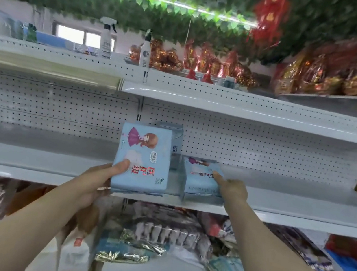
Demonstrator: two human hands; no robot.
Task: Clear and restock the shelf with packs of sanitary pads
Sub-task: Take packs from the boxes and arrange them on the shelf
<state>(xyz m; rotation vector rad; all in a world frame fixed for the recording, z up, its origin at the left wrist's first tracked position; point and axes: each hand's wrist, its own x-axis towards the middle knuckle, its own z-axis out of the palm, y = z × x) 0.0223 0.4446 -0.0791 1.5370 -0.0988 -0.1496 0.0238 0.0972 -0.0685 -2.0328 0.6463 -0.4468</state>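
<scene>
Now, left hand (104, 177): clamped on the held pack (142, 160), thumb flat across the front and fingers hidden behind; at seven o'clock of centre, probably about to stand the pack in place.
Held pack: pale blue, upright, face toward the camera, bottom edge level with the lip of the shelf (292, 199); likely turned face-out so that the front shows to shoppers.
Writing on held pack: large red characters, apparently 医护级; an oval logo above them, too soft to read with confidence; "10" by the left edge; a cartoon girl with a purple umbrella.
Rear pack (178, 140): grey-blue, standing upright just behind the held pack at its two o'clock, close to the pegboard (265, 149); side lettering blurred.
Flat pack (198, 181): same blue design, lying face-up on the shelf at four o'clock of the held pack, just beside it; pale capitals along the near edge, illegible.
Right hand (233, 189): on the flat pack's right end, index finger stretched over the top; gripping or only pressing — cannot tell, thumb out of sight.
Shelf: white, pegboard-backed, carrying the two set-down packs near its middle.
Step, as a guess: building a face-out row — flat pack probably next to be righted.
</scene>
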